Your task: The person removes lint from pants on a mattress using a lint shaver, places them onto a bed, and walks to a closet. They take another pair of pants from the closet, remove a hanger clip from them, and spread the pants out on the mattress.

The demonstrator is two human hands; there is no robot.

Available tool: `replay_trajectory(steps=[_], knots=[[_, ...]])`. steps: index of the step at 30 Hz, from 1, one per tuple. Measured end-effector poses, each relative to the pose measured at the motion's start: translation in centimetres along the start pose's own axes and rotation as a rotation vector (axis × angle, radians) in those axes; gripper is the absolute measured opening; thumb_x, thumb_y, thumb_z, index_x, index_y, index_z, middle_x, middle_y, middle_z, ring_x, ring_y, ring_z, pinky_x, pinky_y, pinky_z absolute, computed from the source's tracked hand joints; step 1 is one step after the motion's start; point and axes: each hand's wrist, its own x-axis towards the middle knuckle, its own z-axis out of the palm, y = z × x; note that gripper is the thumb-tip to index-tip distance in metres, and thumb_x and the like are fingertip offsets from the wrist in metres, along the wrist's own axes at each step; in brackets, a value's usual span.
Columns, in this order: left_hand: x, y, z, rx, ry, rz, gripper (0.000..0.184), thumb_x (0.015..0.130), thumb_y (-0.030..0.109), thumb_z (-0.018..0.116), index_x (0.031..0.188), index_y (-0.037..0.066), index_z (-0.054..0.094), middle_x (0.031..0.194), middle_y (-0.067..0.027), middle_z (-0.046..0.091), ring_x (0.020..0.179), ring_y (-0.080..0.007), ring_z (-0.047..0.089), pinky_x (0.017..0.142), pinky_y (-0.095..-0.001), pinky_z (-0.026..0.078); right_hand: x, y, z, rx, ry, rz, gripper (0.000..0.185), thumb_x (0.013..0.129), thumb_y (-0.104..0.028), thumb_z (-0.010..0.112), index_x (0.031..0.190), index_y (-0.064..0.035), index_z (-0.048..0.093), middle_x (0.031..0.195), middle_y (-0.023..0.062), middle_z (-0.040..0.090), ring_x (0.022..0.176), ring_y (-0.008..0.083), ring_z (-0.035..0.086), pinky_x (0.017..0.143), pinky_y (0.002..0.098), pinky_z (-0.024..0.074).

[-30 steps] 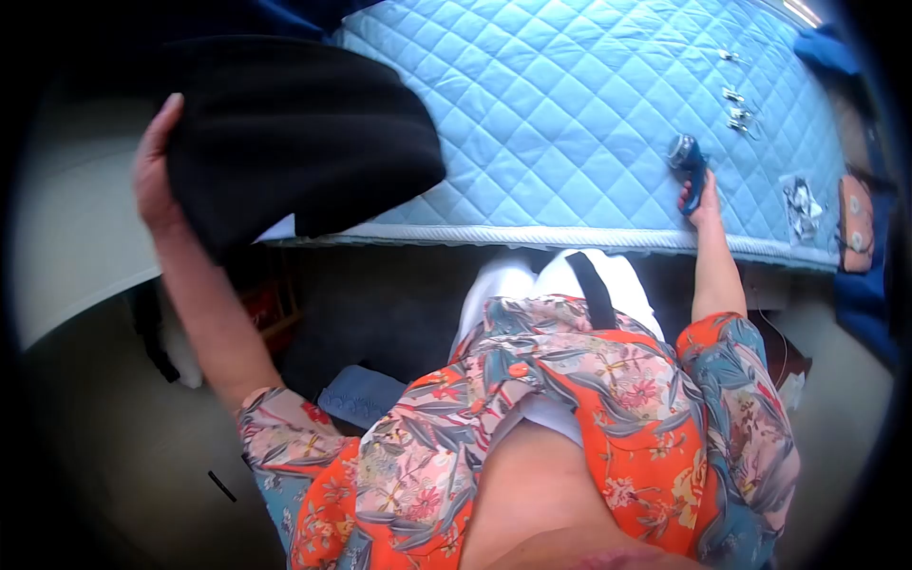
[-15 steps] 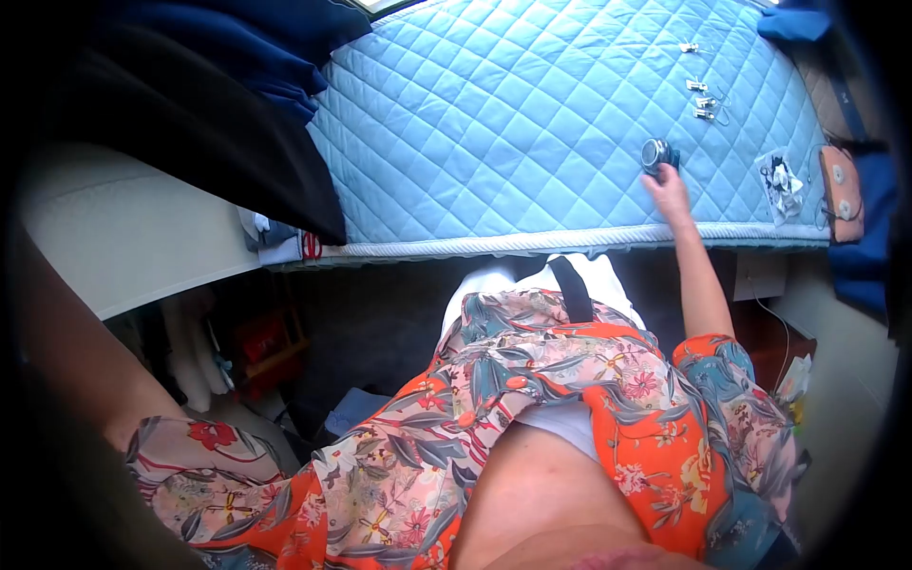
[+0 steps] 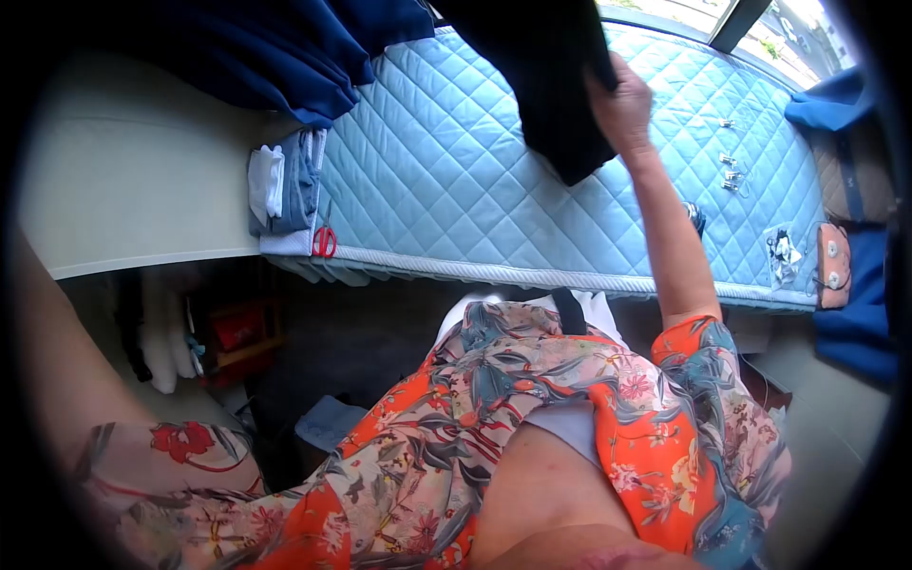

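My right hand [image 3: 622,106] is closed on the edge of a black cloth [image 3: 546,81], which hangs over the blue quilted mat [image 3: 446,161] and runs out of the top of the view. Partly hidden behind my right forearm, a dark handheld device [image 3: 694,218] lies on the mat. Only my left arm shows, at the left edge; its hand is out of view. Several small metal clips [image 3: 729,174] and a clear bag with small black and white items [image 3: 784,255] rest on the mat's right part.
Folded cloths [image 3: 285,185] and red-handled scissors [image 3: 325,242] are at the mat's left end. A pink case [image 3: 833,266] sits at its right end. Blue curtains [image 3: 275,57] hang at the upper left, and a window [image 3: 779,38] is at the upper right. Below the mat are a red item and white cloth.
My right hand has let go of the handheld device and taken hold of the black cloth. The cloth has moved from the left to the upper middle. My left hand has left the view.
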Motion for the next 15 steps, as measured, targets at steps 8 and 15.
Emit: replay_trajectory(steps=[8, 15], knots=[[4.8, -5.8, -7.8, -0.003, -0.002, -0.100, 0.039, 0.090, 0.025, 0.049, 0.121, 0.002, 0.050, 0.114, -0.0144, 0.058, 0.101, -0.0264, 0.058, 0.090, -0.0392, 0.046, -3.5, -2.2, -1.1, -0.142, -0.174, -0.095, 0.039, 0.069, -0.001, 0.058, 0.106, -0.0136, 0.061, 0.094, 0.0114, 0.064, 0.085, 0.0272, 0.062, 0.073, 0.0330, 0.0489], [3.6, -10.6, -7.8, -0.099, -0.051, -0.219, 0.041, 0.090, 0.027, 0.049, 0.121, 0.001, 0.050, 0.115, -0.0145, 0.057, 0.103, -0.0272, 0.057, 0.092, -0.0398, 0.044, -2.4, 2.5, 0.9, -0.249, -0.280, 0.000, 0.033, 0.074, 0.000, 0.055, 0.104, -0.0115, 0.062, 0.089, 0.0154, 0.064, 0.087, 0.0268, 0.064, 0.075, 0.0292, 0.0489]])
